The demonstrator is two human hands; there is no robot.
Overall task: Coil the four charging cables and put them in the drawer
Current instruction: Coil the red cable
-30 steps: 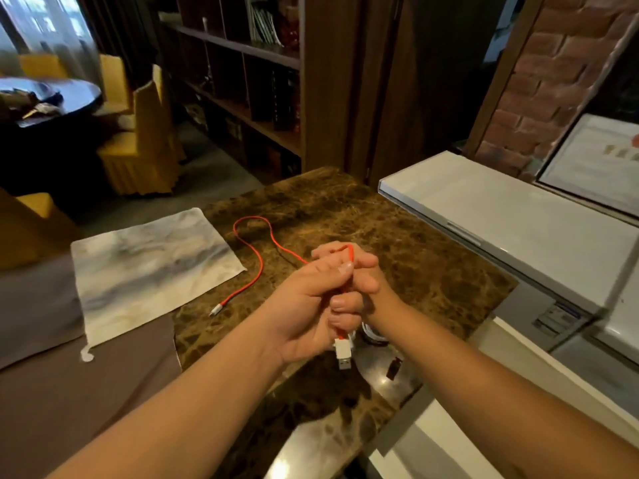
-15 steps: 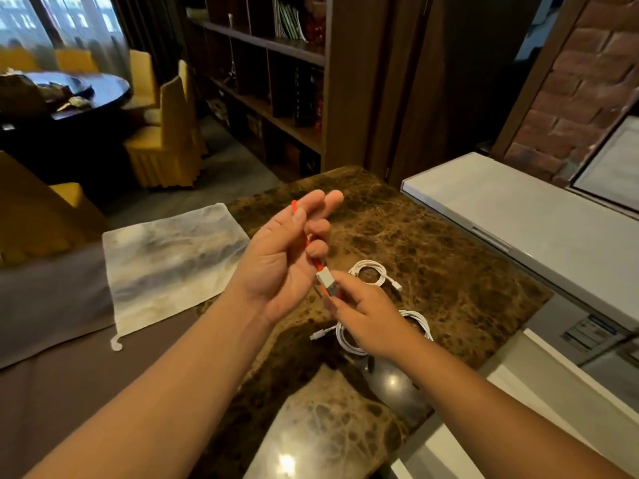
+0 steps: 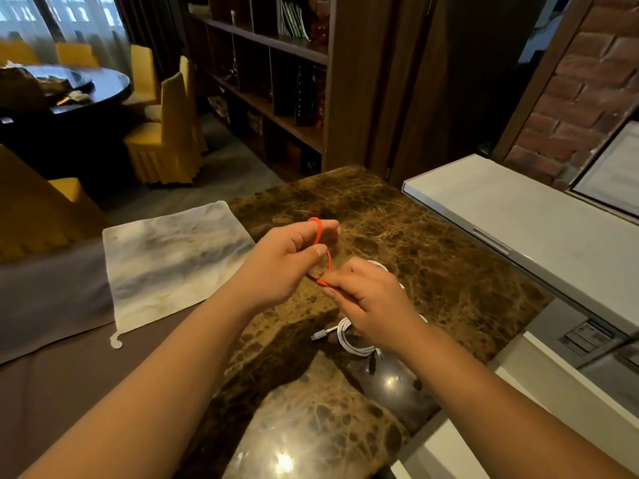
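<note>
Nearest us, low over the dark marble counter (image 3: 432,236), a coiled white cable (image 3: 349,342) lies flat, its plug end poking out to the left, and our right wrist covers part of the coil. Just above it we've got our right hand (image 3: 371,299), fingers curled in, pinching the lower end of the red cable (image 3: 328,262) between thumb and fingertips. From that pinch the red cable climbs almost straight up, away from us, in a narrow loop, so its long axis runs near to far and slightly leftward. Up top, our left hand (image 3: 288,261) has the loop hooked over an extended finger, thumb pressed in toward it, the other fingers bent around the strand. The cable hangs in the air between both hands, clear of the counter. A second white coil (image 3: 378,266) peeks out just behind the right knuckles. Left of the hands, a grey marbled cloth (image 3: 173,261) lies across the counter edge. Farther back stand a yellow chair (image 3: 166,133) and dark shelves (image 3: 269,81).
</note>
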